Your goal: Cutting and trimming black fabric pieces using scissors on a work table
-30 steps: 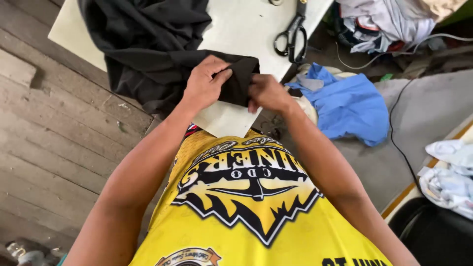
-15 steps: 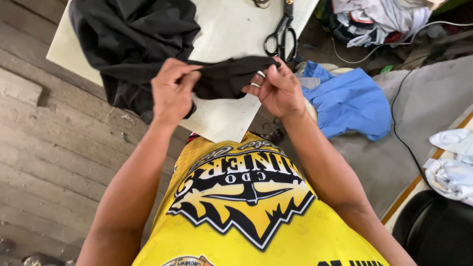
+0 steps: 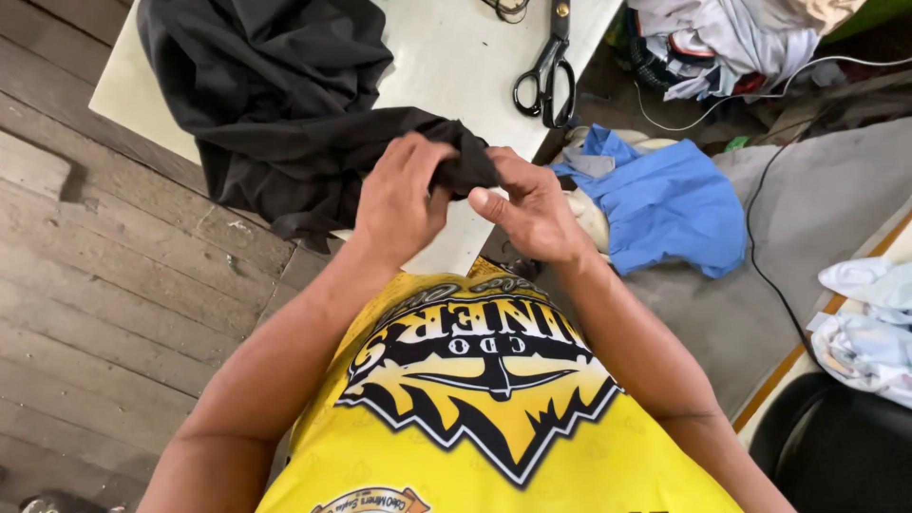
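**A:** Watching the head view from my end: worn wooden plank floor (image 3: 104, 275) on the left, and a pale tabletop (image 3: 446, 66) running across the top of the picture. What have you got on the hands?

**B:** Same view here, it's the only one. Both hands are bunched together right at the table's near edge. The left hand (image 3: 399, 204) is curled shut around a fold of the black fabric (image 3: 275, 104), fingers wrapped over it. The right hand (image 3: 532, 209) pinches the same fold from the other side, thumb out front, fingers tucked into the cloth.

**A:** Yep, I see the pinched bit as a small dark wad between the two hands. The rest of the fabric lies heaped on the table's left part and drapes over the edge toward the floor.

**B:** Black-handled scissors (image 3: 548, 71) lie on the table further back, well apart from the hands. Just right of the right hand there's a crumpled blue cloth (image 3: 670, 204) off the table's side, with a black cable (image 3: 760, 256) trailing past it.

**A:** And a pile of mixed clothes (image 3: 722, 38) in the top right. The person wears a yellow jersey (image 3: 494, 418).
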